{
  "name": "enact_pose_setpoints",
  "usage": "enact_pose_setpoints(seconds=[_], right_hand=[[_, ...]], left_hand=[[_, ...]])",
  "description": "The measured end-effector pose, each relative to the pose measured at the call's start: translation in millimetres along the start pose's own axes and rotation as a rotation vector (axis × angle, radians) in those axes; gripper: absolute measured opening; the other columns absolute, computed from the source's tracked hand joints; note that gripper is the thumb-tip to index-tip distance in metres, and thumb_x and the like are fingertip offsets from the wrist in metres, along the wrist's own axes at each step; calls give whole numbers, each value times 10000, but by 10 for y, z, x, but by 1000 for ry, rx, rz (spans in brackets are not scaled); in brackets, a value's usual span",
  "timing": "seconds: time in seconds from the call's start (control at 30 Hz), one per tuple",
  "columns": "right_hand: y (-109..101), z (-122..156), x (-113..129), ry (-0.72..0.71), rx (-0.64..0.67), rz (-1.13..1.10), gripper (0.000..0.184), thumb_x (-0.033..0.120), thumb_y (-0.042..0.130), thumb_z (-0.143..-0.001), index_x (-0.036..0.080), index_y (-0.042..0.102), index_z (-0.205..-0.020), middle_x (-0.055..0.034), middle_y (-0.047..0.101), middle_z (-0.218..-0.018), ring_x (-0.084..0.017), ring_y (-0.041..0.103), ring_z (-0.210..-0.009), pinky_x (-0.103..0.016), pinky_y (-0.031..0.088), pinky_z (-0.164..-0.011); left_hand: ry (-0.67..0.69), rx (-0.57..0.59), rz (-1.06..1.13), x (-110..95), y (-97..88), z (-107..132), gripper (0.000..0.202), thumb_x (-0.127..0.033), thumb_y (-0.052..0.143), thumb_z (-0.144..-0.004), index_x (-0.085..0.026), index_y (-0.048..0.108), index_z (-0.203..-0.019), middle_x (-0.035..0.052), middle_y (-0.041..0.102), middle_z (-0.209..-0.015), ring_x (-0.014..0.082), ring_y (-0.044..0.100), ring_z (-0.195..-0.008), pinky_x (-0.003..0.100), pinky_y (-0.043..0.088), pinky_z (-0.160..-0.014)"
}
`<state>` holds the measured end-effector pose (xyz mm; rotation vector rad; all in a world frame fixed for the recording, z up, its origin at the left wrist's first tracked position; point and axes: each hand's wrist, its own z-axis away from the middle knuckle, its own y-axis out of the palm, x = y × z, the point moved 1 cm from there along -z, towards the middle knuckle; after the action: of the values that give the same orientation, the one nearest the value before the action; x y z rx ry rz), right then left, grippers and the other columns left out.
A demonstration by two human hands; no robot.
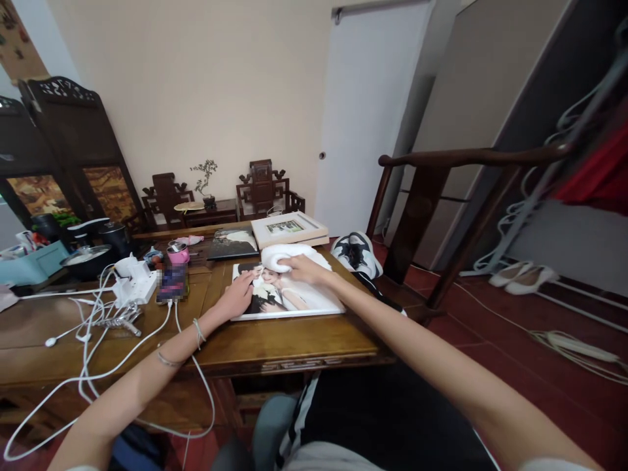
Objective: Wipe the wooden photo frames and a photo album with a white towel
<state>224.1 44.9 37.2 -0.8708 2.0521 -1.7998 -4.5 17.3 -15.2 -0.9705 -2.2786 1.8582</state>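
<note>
A photo panel (304, 299) with a portrait print and white edges lies flat near the table's front edge. My left hand (239, 296) rests on its left side, fingers stretched out and pressed on the print. With my right hand (308, 269) I grip a bunched white cloth (279, 254), which lies against the upper part of the panel. The cloth and my hands cover portions of the picture. Just behind are a dark photo panel (231, 243) and a pale framed picture (300, 229) that sits on another flat piece.
White cables (86, 347) and a power strip (135, 288) spread over the table's left side, beside a phone (173, 282) and a pink cup (177, 252). A wooden chair (417, 216) holding sneakers (357, 254) stands at the right.
</note>
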Motion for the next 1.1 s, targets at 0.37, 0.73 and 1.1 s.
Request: enact_pose_setpoints(seconds=[0.37, 0.73, 1.1], right_hand=[[48, 842, 676, -202, 59, -18, 592, -16, 376, -678, 165, 589, -1200, -185, 583, -1247, -301, 274, -1382, -618, 223, -1048], [-85, 764, -18, 198, 16, 71, 574, 27, 384, -716, 152, 576, -1242, -158, 641, -1161, -329, 443, -1254, -528, 363, -967], [88, 561, 1017, -327, 46, -44, 575, -6, 410, -671, 185, 617, -1172, -154, 649, -1137, -303, 300, -1361, -605, 210, -1045]], left_hand=[[66, -36, 1, 12, 24, -20, 454, -221, 298, -925, -161, 452, -1348, 102, 425, -1452, 225, 345, -1372, 454, 300, -1131], [4, -46, 45, 41, 36, -27, 444, -259, 342, -912, -169, 494, -1320, 93, 438, -1447, 229, 344, -1376, 460, 286, -1134], [-201, -409, 405, -152, -224, -18, 460, -380, 252, -976, -174, 532, -1277, 66, 556, -1345, 192, 502, -1251, 355, 358, -1089]])
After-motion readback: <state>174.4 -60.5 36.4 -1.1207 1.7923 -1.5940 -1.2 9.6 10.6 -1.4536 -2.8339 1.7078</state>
